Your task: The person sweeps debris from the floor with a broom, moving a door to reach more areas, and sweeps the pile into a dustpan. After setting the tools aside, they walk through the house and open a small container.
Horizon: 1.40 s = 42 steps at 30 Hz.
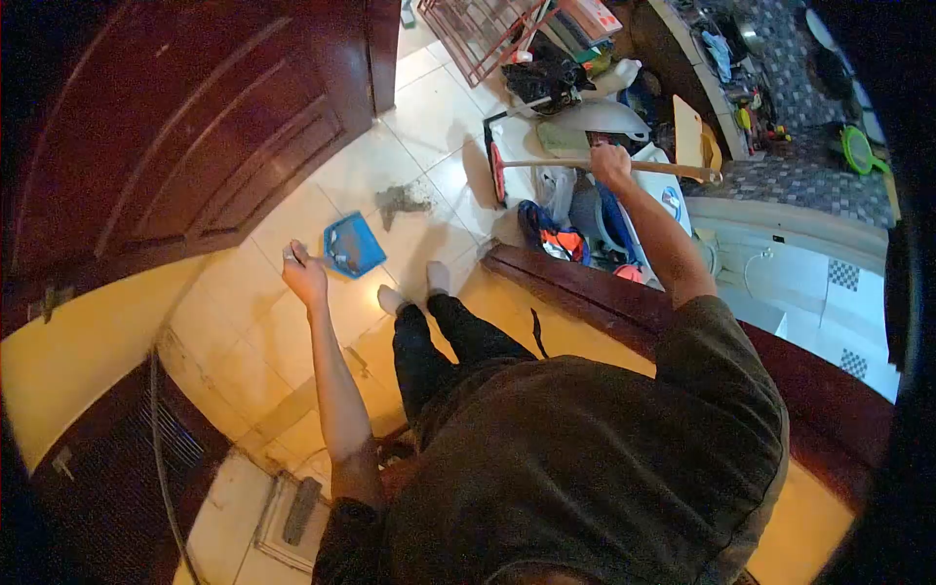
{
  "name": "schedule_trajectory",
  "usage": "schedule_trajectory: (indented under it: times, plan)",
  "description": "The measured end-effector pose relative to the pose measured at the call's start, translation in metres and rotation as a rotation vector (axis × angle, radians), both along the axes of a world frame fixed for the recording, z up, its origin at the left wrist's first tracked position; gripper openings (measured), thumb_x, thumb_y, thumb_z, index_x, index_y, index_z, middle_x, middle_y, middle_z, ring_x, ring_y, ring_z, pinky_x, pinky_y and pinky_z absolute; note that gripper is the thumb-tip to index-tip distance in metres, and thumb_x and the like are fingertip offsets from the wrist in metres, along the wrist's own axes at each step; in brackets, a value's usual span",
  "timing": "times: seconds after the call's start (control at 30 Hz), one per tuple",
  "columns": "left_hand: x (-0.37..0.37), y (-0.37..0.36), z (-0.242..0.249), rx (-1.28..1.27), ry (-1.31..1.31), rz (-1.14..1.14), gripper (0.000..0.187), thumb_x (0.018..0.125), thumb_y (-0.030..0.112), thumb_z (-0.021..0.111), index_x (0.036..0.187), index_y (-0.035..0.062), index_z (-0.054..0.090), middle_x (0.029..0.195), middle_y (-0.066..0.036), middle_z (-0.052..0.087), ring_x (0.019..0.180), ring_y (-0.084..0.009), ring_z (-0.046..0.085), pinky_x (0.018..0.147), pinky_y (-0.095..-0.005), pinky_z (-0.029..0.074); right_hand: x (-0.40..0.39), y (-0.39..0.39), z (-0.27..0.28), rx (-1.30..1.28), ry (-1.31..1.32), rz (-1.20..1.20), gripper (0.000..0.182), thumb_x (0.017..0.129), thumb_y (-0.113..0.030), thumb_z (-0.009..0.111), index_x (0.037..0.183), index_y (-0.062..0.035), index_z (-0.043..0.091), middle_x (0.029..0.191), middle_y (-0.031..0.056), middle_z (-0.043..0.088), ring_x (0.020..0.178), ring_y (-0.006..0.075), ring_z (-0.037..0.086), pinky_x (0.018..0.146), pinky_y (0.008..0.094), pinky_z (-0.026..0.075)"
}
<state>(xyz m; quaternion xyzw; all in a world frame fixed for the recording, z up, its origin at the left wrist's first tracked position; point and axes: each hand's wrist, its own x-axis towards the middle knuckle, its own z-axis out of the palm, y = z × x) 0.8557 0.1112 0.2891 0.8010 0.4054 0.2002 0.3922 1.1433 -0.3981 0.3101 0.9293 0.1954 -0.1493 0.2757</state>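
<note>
My left hand point(305, 278) is closed around the handle of a blue dustpan point(369, 255). Some debris lies in the pan, which is held low over the tiled floor, left of my feet. My right hand point(611, 166) grips the wooden handle of a floor squeegee point(673, 170) partway along its length. Its red and black head point(497, 168) is at the left end, over the tiles. Between that head and the dustpan, a grey patch of swept dirt point(404, 202) is spread on the floor.
A dark red door point(195, 136) stands along the left. On the right are piled household items, a blue and orange bag point(561, 239) and a tiled counter point(780, 97). A metal rack point(478, 34) stands at the top. A dark wooden sill point(585, 297) runs beside me.
</note>
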Motion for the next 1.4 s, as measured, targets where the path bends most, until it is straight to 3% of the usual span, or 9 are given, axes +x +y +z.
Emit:
schedule_trajectory:
  times: [0.3,0.57,0.8,0.9,1.0,1.07,1.2,1.27,1.4]
  plan:
    - [0.015,-0.015,-0.022,-0.355,-0.185,0.091,0.029,0.093,0.026,0.041,0.09,-0.0003,0.051,0.081,-0.012,0.058,0.051,-0.0155,0.054,0.04,-0.0269,0.042,-0.028,-0.004,-0.016,0.07,0.048,-0.208,0.026,0.081,-0.032,0.052,0.083,-0.0113,0.067,0.082,0.0106,0.065,0.08,0.0271,0.064,0.07,0.0379,0.05]
    - [0.003,0.006,-0.03,-0.662,-0.365,0.029,0.025,0.092,0.026,0.045,0.083,0.0033,0.049,0.063,0.003,0.038,0.048,-0.0051,0.037,0.04,-0.0217,0.035,-0.043,0.052,-0.05,0.018,0.193,-0.029,0.028,0.078,-0.035,0.054,0.084,-0.0112,0.067,0.083,0.0109,0.065,0.078,0.0261,0.064,0.065,0.0372,0.052]
    - [-0.011,0.018,-0.05,-0.266,-0.324,0.059,0.028,0.09,0.028,0.05,0.083,0.0006,0.049,0.06,0.006,0.036,0.05,-0.0061,0.034,0.046,-0.0221,0.026,-0.044,0.11,-0.068,0.108,0.2,0.16,0.027,0.076,-0.034,0.058,0.085,-0.0101,0.067,0.086,0.0101,0.064,0.083,0.0276,0.062,0.071,0.038,0.049]
    - [-0.025,0.013,-0.044,-0.212,-0.338,0.092,0.026,0.09,0.025,0.049,0.089,-0.0011,0.051,0.068,-0.001,0.044,0.063,-0.0105,0.045,0.057,-0.0243,0.037,-0.036,0.119,-0.069,0.104,0.195,0.199,0.028,0.076,-0.035,0.058,0.085,-0.01,0.067,0.085,0.0107,0.065,0.083,0.0275,0.062,0.072,0.0383,0.049]
    - [-0.045,0.024,-0.078,-0.088,-0.637,0.102,0.026,0.088,0.022,0.051,0.101,-0.0011,0.052,0.085,-0.009,0.05,0.088,-0.0171,0.05,0.076,-0.029,0.042,-0.027,0.126,-0.05,0.026,0.209,0.183,0.025,0.076,-0.032,0.056,0.083,-0.0105,0.067,0.083,0.0111,0.065,0.081,0.0263,0.063,0.07,0.038,0.049]
    - [-0.063,0.035,-0.092,-0.316,-0.689,0.06,0.056,0.087,0.04,0.046,0.124,-0.0003,0.035,0.114,-0.015,0.05,0.104,-0.0232,0.049,0.093,-0.0352,0.037,-0.025,0.125,-0.041,-0.018,0.18,0.192,0.021,0.075,-0.027,0.055,0.082,-0.0115,0.067,0.083,0.011,0.065,0.078,0.0254,0.064,0.068,0.0377,0.05]
    - [-0.084,0.032,-0.119,-0.321,-0.819,-0.016,0.065,0.085,0.05,0.042,0.124,-0.0016,0.035,0.111,-0.015,0.051,0.106,-0.0222,0.047,0.097,-0.0364,0.032,-0.024,0.123,-0.004,-0.116,0.17,0.141,0.031,0.075,-0.038,0.057,0.083,-0.0096,0.067,0.081,0.0124,0.065,0.076,0.029,0.064,0.067,0.0398,0.051]
    - [-0.093,0.027,-0.13,0.099,-0.624,-0.155,0.048,0.083,0.028,0.058,0.117,-0.0018,0.045,0.104,-0.013,0.05,0.098,-0.0234,0.051,0.088,-0.0386,0.041,-0.016,0.12,0.012,-0.168,0.156,0.151,0.037,0.075,-0.044,0.057,0.083,-0.009,0.067,0.08,0.0127,0.064,0.077,0.0301,0.063,0.068,0.0398,0.051]
    - [-0.098,0.034,-0.183,-0.055,-0.327,-0.191,0.056,0.084,0.036,0.056,0.123,-0.0014,0.04,0.096,-0.013,0.057,0.087,-0.0178,0.055,0.082,-0.0313,0.043,0.009,0.102,0.04,-0.274,0.114,0.163,0.039,0.075,-0.045,0.059,0.082,-0.0077,0.066,0.079,0.0134,0.064,0.075,0.0303,0.063,0.068,0.0404,0.051]
